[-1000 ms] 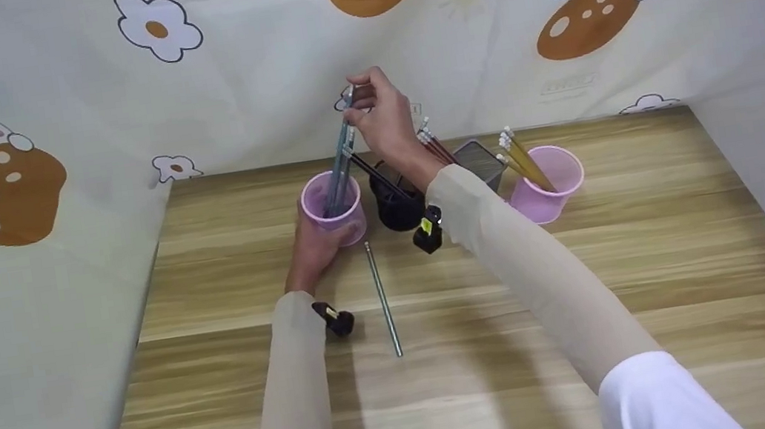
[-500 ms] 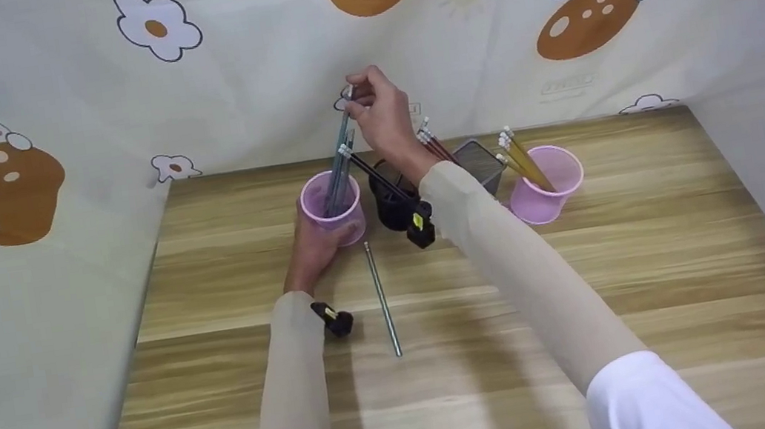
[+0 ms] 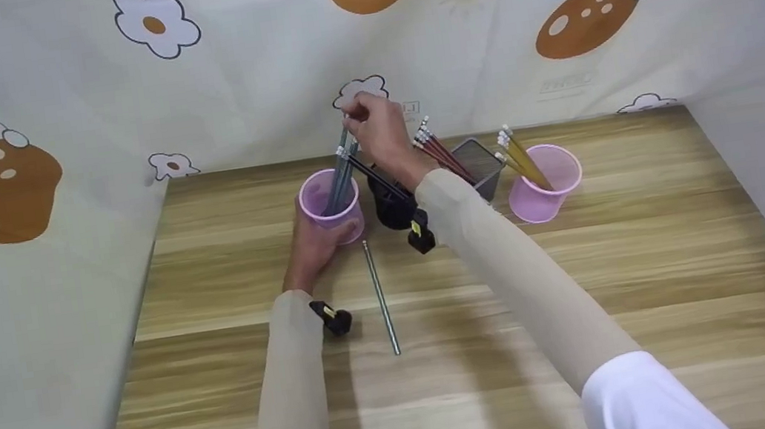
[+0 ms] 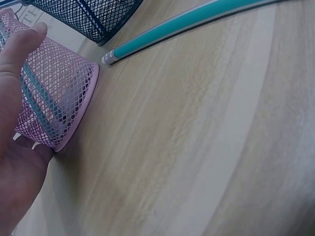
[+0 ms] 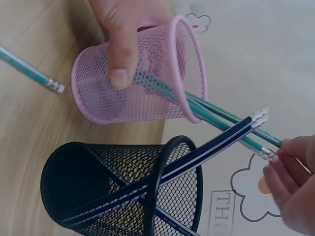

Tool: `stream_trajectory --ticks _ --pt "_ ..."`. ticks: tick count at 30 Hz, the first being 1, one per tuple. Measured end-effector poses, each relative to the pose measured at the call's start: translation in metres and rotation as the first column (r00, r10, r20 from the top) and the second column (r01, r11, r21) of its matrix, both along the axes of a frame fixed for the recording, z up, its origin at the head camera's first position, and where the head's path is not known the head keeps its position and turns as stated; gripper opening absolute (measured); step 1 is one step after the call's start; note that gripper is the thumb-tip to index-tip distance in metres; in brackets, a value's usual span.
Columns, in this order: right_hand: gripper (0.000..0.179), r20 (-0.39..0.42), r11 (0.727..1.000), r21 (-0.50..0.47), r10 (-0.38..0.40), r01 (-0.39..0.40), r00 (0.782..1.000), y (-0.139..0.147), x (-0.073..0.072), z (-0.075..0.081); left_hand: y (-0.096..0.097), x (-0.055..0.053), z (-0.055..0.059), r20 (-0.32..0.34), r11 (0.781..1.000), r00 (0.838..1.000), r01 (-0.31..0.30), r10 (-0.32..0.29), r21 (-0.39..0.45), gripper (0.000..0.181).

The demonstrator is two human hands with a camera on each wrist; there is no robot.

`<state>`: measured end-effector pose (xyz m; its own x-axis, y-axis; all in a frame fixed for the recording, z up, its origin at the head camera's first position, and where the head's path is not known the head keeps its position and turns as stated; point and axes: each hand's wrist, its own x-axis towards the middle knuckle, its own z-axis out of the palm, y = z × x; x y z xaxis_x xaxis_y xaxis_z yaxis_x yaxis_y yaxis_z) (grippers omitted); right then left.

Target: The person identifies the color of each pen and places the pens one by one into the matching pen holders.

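My left hand [image 3: 313, 250] grips the side of a pink mesh pencil cup [image 5: 93, 101], its thumb lying along the wall. Two green pencils lean inside that cup, and their upper ends stick out past the rim. Above it, my right hand [image 3: 382, 128] pinches the top end of one green pencil [image 5: 263, 134] between thumb and fingers. The second green pencil [image 5: 211, 119] lies close beside it, its eraser near my fingertips. On the table in front of the cup is a loose green pencil [image 3: 381, 301], also seen in the left wrist view.
Beside the pink cup stands a black mesh cup [image 3: 393, 211] with dark blue pencils [image 5: 211, 147] leaning out. Further right, a dark mesh holder [image 3: 483, 159] has red pencils [image 3: 444, 149], and another pink cup [image 3: 539, 209] has yellow pencils [image 3: 529, 167]. A patterned cloth wall rises behind.
My right hand has come down a little, and the pinched green pencil sits lower in the pink cup. My left hand stays on the cup.
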<state>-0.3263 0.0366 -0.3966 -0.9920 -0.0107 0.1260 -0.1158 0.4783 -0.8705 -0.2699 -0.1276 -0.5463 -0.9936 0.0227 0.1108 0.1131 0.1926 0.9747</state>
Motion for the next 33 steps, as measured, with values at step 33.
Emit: stream_trajectory --ticks 33 --pt "0.022 -0.185 0.990 -0.131 -0.073 0.049 0.980 -0.002 0.037 -0.018 -0.001 -0.001 -0.002 -0.016 1.000 1.000 0.014 -0.014 0.008 0.101"
